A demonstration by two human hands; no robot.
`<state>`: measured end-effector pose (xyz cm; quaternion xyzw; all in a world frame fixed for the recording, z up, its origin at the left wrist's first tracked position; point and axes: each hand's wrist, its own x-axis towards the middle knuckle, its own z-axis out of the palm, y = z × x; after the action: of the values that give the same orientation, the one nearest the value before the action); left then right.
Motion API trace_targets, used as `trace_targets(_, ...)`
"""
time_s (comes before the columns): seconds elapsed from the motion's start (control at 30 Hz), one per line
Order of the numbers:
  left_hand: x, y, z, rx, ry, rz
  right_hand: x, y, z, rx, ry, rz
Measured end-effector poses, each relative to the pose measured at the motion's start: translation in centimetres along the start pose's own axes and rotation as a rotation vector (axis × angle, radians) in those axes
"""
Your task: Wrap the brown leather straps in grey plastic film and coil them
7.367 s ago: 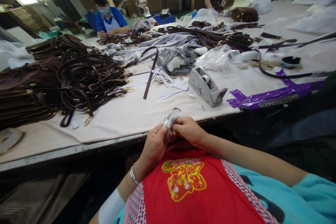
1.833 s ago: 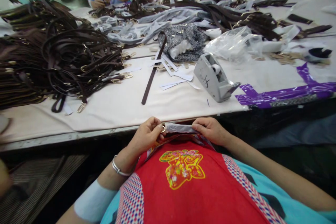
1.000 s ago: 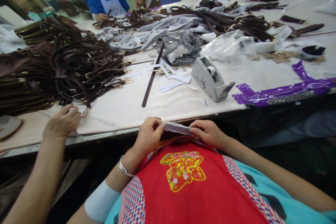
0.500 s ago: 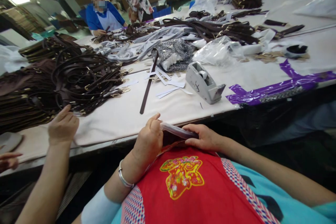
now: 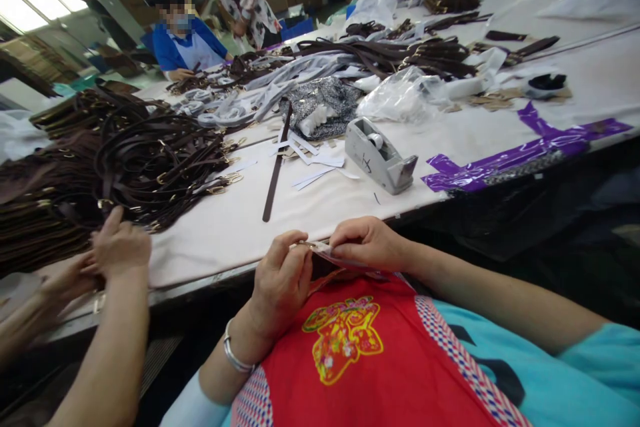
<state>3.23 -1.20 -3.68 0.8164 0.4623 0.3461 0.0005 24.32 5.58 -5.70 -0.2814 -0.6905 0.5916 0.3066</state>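
In front of my apron, close to the table's front edge, I hold a plastic-wrapped strap [image 5: 323,249] between both hands. My left hand [image 5: 281,280] is closed on its left end, where a bit of gold metal shows at the fingertips. Thumb and fingers of my right hand [image 5: 371,243] pinch the strap a short way to the right. The rest of it is hidden behind my right hand and the apron. Beyond my hands, a loose dark brown strap [image 5: 277,177] lies on the table, left of white paper strips [image 5: 316,175] and a grey tape dispenser [image 5: 381,157].
At left, a co-worker's hands [image 5: 120,247] touch a large pile of dark straps with gold clasps [image 5: 145,147]. More straps [image 5: 380,57] and a plastic bag [image 5: 405,97] lie farther back. Purple tape [image 5: 525,153] covers the table edge at right. Other people stand or sit across the table.
My right hand has moved left, closer to my left hand, and less of the strap shows between them. A co-worker's second hand has come in to the pile at left.
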Motion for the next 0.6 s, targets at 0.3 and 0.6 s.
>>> trace_targets(0.3,-0.2,0.4,0.7,-0.099,-0.046,0.015,-0.3,0.5,0.0,-0.070,0.008,-0.127)
trace_targets(0.6,-0.6,0.2,1.1,-0.200,-0.066,-0.064,0.8,0.1,-0.6,-0.486,-0.132,-0.624)
